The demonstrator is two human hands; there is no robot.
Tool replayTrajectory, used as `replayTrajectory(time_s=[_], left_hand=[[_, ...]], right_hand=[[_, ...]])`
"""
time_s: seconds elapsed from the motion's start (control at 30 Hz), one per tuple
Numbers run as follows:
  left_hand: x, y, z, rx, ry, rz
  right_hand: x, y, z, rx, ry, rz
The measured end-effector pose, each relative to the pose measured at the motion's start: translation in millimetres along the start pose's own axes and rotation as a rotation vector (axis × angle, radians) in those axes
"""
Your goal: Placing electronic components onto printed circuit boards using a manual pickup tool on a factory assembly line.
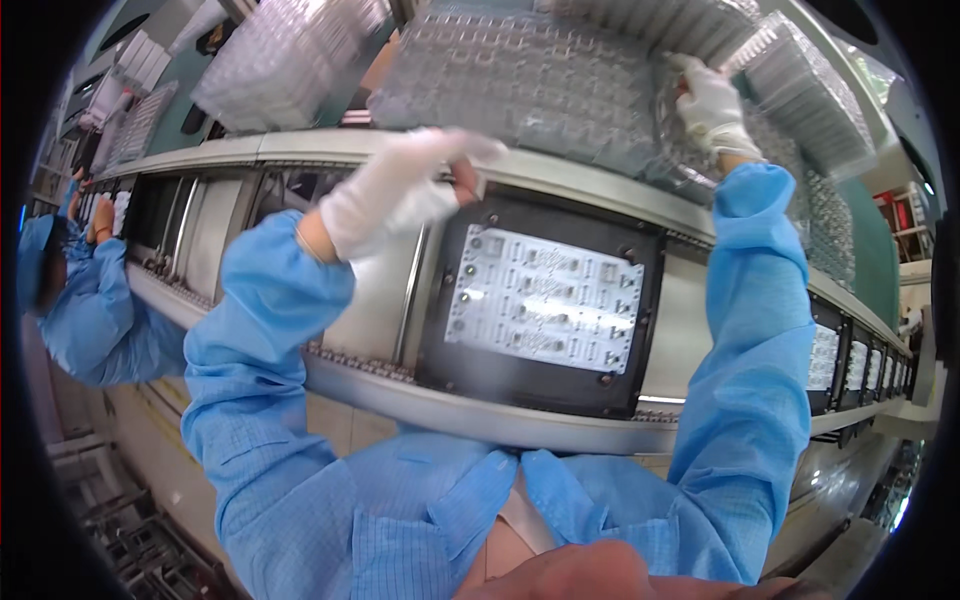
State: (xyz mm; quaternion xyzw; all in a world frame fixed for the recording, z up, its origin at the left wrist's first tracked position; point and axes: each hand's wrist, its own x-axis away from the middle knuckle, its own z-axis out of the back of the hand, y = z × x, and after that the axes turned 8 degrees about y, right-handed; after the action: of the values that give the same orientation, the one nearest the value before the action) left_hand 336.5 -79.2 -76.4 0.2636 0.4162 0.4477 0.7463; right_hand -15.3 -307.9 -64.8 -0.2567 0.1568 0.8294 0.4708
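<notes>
My left hand [395,192], in a white glove with bare fingertips, hovers over the far left corner of a black carrier plate [430,345]. Motion smears its fingers, so I cannot tell whether they hold anything. On that plate lies a white circuit board panel [545,300] with rows of small parts. My right hand [712,112], gloved the same way, reaches over a clear plastic tray [668,150] at the far right. Its fingers are bent together, and whatever is between them is too small to make out.
Larger clear blister trays [520,80] are stacked beyond the conveyor rail [590,180], with another tray stack [285,65] to their left. More carriers with white panels [823,357] line the conveyor at right. At far left, a co-worker's blue sleeve [110,310] shows.
</notes>
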Motion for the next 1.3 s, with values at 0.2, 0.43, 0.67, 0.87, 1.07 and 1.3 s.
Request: replayTrajectory(time_s=[0.2,0.43,0.67,0.87,1.07,1.3], left_hand=[[46.3,18.9,-44.5,-0.469,-0.181,-0.304],[53.6,16.4,-55.8,-0.554,-0.213,-0.295],[51.2,23.3,-63.8,-0.772,-0.262,-0.395],[38.5,27.1,-61.5,-0.739,-0.396,-0.265],[43.8,19.5,-57.6,-0.475,-0.236,-0.211],[39.0,18.0,-56.7,-0.494,-0.271,-0.142]], right_hand=[[41.3,-34.0,20.7,-0.249,0.204,-0.081],[130.4,-86.3,57.8,-0.485,0.175,0.049],[181.4,-87.3,63.9,-0.559,0.144,-0.114],[188.6,-87.4,68.0,-0.615,0.128,-0.116],[190.5,-90.5,65.2,-0.637,0.133,-0.051],[187.9,-104.6,69.1,-0.635,0.072,-0.011]])
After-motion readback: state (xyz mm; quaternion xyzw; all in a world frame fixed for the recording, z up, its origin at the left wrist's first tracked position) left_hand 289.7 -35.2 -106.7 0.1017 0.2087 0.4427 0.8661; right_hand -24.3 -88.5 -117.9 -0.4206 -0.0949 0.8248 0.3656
